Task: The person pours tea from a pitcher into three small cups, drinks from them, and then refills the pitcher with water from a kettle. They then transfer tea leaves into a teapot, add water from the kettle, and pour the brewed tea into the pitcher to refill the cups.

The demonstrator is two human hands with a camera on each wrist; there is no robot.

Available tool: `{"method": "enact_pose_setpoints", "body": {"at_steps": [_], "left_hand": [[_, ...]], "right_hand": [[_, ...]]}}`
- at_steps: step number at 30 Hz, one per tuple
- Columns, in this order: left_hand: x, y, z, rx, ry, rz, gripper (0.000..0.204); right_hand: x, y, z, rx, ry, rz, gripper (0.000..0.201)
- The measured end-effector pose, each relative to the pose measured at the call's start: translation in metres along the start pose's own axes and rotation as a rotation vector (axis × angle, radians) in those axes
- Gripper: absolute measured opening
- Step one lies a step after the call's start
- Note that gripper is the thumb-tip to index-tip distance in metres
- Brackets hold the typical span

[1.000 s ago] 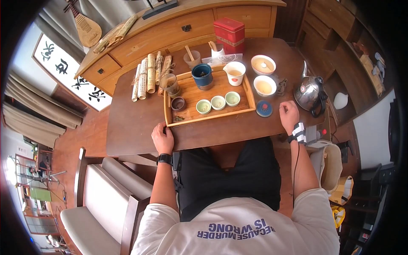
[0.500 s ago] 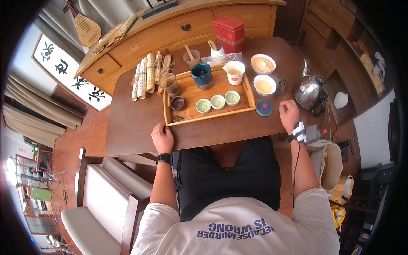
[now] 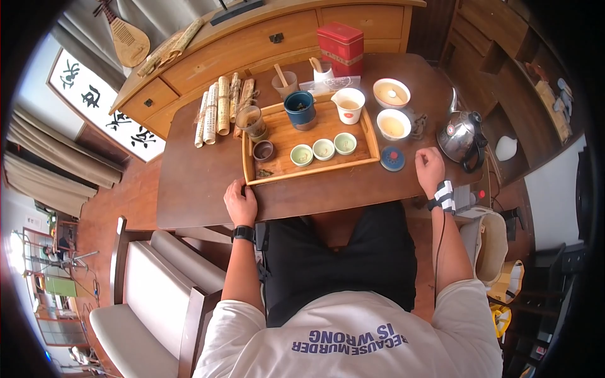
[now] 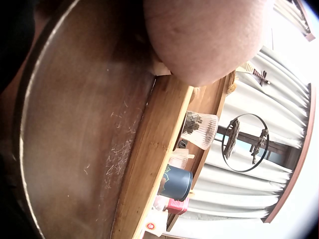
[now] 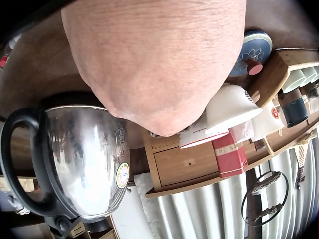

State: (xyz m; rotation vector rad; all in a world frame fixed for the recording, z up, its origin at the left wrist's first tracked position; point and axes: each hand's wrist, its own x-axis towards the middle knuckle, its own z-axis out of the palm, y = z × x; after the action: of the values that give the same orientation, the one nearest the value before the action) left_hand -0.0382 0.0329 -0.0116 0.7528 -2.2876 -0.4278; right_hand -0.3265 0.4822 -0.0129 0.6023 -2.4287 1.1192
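My left hand (image 3: 241, 203) rests on the table near its front edge, beside the near left corner of the wooden tray (image 3: 315, 172). Its fingers are loosely curled and hold nothing. On the table's right side lies my right hand (image 3: 430, 169), loosely curled and holding nothing. It is between a blue lid (image 3: 392, 159) with a red knob and a steel kettle (image 3: 457, 142) with a black handle. In the right wrist view the back of the hand hides part of the kettle (image 5: 84, 159). The left wrist view shows the tray's side wall (image 4: 149, 164) close by the hand.
On the tray stand three pale green cups (image 3: 323, 150), a dark cup (image 3: 263, 150), a blue mug (image 3: 300, 110), a white pitcher (image 3: 348, 106) and a ribbed glass (image 3: 253, 123). Two white bowls (image 3: 394, 125), scrolls (image 3: 223, 107) and a red tin (image 3: 341, 50) surround it.
The head view shifts very slightly. Both hands stay where they were, and nothing on the table has moved.
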Motion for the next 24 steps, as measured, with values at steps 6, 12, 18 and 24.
{"method": "enact_pose_setpoints", "body": {"at_steps": [6,12,18,24], "left_hand": [[0.0004,0.0010,-0.0008,-0.010,-0.008,-0.004,0.016],[0.0005,-0.0018,0.0009,-0.015,0.029,0.042,0.017],[0.0003,-0.0005,0.0000,0.005,0.029,0.046,0.016],[0.0003,0.0005,0.0004,0.011,0.038,0.054,0.015]], "right_hand": [[0.0002,0.0005,-0.0003,-0.006,0.006,-0.031,0.005],[-0.0003,-0.0016,-0.0003,0.013,0.010,-0.009,0.005],[0.0002,-0.0019,-0.0009,0.008,0.011,-0.022,0.005],[0.0001,0.0008,0.0006,0.007,0.008,-0.011,0.005]]}}
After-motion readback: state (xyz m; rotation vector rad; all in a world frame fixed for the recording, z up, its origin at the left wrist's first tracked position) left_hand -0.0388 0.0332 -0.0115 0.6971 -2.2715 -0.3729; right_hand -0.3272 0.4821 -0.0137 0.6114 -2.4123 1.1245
